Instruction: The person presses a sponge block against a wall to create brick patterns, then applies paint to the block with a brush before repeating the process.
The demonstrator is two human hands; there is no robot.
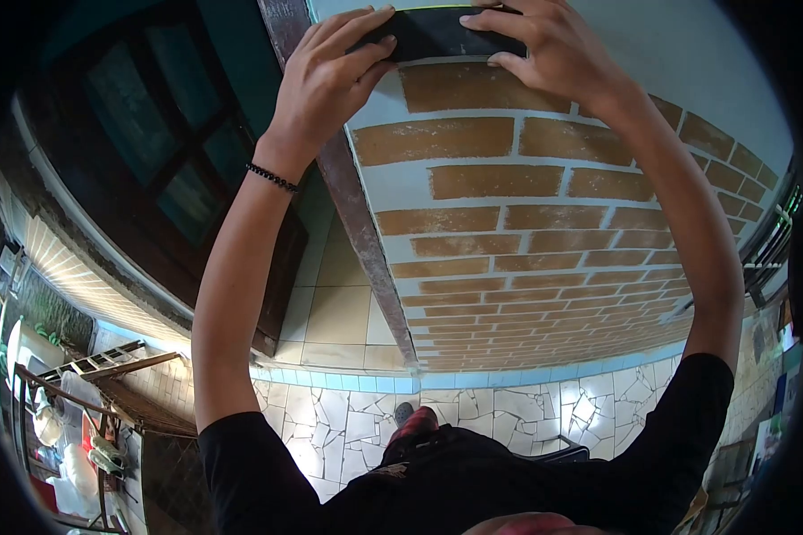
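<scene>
Both my arms reach up to the wall (473, 138), which is painted with rows of brown brick shapes and pale joints. A flat black rectangular piece (426, 37) with a thin yellow-green upper edge lies against it, just above the topmost brown brick. My left hand (337, 64), below a black beaded bracelet, grips the left end with fingers bent over its face. At the right end, my right hand (544, 40) has its thumb under the lower edge and fingers across the front. What lies behind the piece is hidden.
Left of the wall stand a door frame (359, 209) and a dark wooden door (152, 116). Cracked-tile flooring (500, 415) lies below. A metal rack (67, 419) with bags and a wooden ladder (89, 361) are at lower left. A dark-edged object (562, 453) is beside my body.
</scene>
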